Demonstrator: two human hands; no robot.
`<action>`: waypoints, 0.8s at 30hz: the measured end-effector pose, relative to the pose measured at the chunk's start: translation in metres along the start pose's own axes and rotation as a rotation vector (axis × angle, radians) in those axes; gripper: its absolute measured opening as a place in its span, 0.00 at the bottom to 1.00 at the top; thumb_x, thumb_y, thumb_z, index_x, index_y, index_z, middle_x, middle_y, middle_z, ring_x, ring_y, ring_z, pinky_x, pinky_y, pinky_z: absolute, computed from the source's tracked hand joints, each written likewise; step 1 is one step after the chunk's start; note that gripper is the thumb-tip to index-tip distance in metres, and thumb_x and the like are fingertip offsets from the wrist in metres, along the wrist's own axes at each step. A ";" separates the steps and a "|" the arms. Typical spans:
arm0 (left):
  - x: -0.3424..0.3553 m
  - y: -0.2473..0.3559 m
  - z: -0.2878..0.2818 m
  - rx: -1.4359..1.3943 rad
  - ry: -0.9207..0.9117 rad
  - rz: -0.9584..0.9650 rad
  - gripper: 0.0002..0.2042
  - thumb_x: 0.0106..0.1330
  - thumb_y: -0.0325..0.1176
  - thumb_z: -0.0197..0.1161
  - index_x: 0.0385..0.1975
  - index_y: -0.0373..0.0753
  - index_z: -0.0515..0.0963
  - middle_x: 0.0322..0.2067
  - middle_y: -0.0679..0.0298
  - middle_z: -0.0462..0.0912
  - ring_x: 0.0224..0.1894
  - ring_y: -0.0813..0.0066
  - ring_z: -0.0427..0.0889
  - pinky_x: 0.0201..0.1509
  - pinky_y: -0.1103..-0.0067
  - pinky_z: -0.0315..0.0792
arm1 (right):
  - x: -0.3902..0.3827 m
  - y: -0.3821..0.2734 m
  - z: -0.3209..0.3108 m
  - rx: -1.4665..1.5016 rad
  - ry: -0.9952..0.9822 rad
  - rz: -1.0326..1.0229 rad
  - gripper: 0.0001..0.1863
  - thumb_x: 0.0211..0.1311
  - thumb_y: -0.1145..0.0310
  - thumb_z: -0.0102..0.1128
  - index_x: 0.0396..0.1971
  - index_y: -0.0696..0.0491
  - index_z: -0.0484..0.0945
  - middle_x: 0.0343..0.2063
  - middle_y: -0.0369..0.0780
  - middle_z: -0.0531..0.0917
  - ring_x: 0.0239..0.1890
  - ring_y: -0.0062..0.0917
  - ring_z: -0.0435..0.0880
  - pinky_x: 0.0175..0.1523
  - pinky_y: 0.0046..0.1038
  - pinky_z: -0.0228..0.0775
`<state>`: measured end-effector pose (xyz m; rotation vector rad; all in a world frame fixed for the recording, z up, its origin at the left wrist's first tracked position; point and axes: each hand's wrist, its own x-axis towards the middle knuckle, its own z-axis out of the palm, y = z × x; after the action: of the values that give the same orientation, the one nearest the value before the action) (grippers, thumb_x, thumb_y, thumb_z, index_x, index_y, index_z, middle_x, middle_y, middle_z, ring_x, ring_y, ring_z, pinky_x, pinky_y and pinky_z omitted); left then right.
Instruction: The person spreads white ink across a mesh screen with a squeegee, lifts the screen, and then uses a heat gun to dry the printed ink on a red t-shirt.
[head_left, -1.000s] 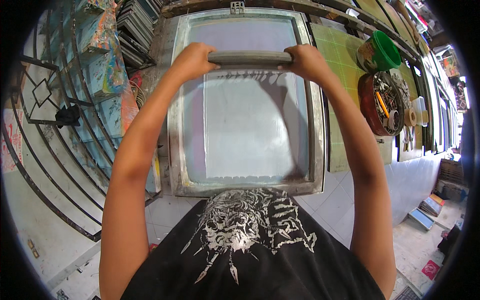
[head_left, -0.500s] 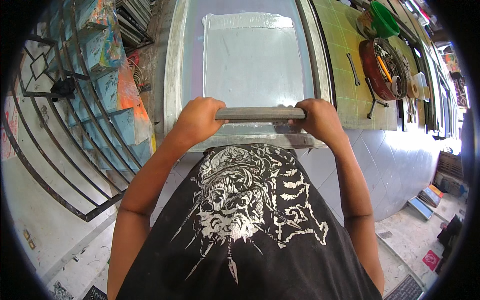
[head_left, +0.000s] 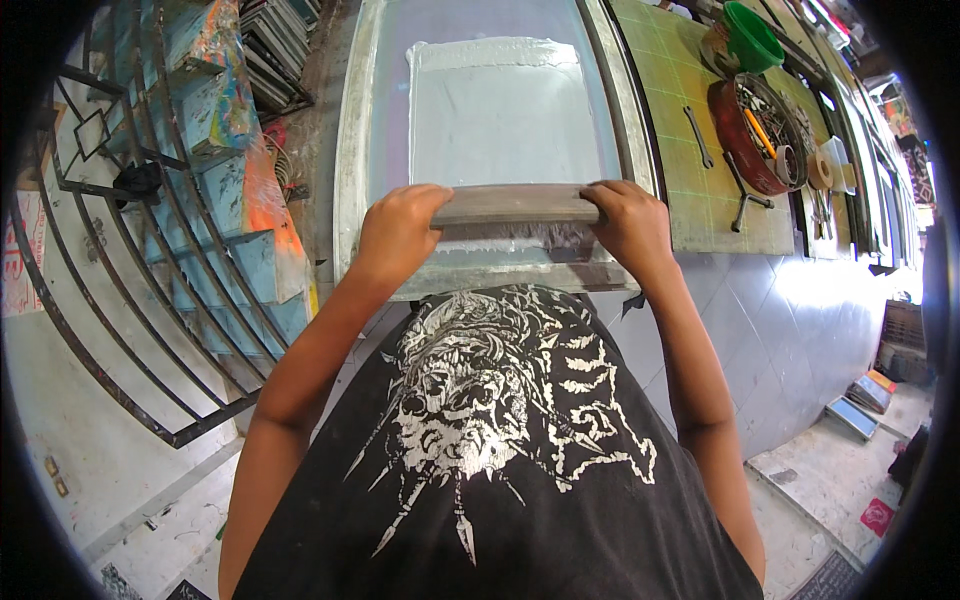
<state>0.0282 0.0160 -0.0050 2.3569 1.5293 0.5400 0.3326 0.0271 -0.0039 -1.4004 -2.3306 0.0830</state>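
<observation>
Between my hands runs a wide grey squeegee (head_left: 515, 204), lying crosswise over the near end of a framed printing screen (head_left: 352, 120). My left hand (head_left: 402, 225) grips its left end and my right hand (head_left: 632, 222) its right end, fingers curled over the top edge. Beyond the squeegee, a rectangle of pale, wet-looking ink (head_left: 500, 125) covers the mesh, with a thicker white band along its far side. Streaks of ink also show on the mesh just below the squeegee. Its lower blade edge is partly in shadow, so I cannot tell how firmly it touches the mesh.
At right, a green gridded board (head_left: 655, 60) holds a spanner (head_left: 698, 138), a black cross-shaped wrench (head_left: 745, 190), a red tub of tools (head_left: 735, 140) and a green container (head_left: 752, 38). On the left stand paint-splashed blue shelves (head_left: 215, 185) and a dark metal grille (head_left: 190, 435).
The squeegee has tilted, so more of its broad face shows, and both hands have shifted slightly away from me with it. The view has moved a little.
</observation>
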 end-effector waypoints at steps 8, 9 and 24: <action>-0.038 0.018 -0.001 -0.116 -0.049 0.046 0.19 0.43 0.18 0.61 0.40 0.33 0.78 0.40 0.54 0.81 0.45 0.57 0.80 0.50 0.68 0.74 | -0.040 -0.015 0.002 0.048 -0.103 -0.007 0.13 0.38 0.74 0.65 0.30 0.52 0.80 0.30 0.37 0.83 0.33 0.29 0.82 0.35 0.30 0.75; -0.032 0.014 0.002 -0.101 -0.035 0.063 0.19 0.43 0.18 0.61 0.40 0.33 0.78 0.39 0.54 0.81 0.45 0.58 0.80 0.50 0.69 0.75 | -0.039 -0.012 0.008 0.045 -0.062 -0.011 0.14 0.38 0.73 0.65 0.30 0.52 0.80 0.31 0.36 0.83 0.33 0.29 0.82 0.36 0.29 0.75; 0.130 -0.076 0.018 0.001 -0.008 0.048 0.25 0.39 0.18 0.64 0.43 0.39 0.79 0.44 0.59 0.81 0.45 0.62 0.81 0.47 0.73 0.76 | 0.126 0.087 0.045 0.057 -0.130 -0.059 0.20 0.32 0.70 0.71 0.33 0.52 0.80 0.35 0.38 0.83 0.35 0.33 0.81 0.39 0.31 0.76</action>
<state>0.0231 0.1651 -0.0326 2.3997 1.4729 0.5396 0.3367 0.1851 -0.0273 -1.3338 -2.4531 0.2282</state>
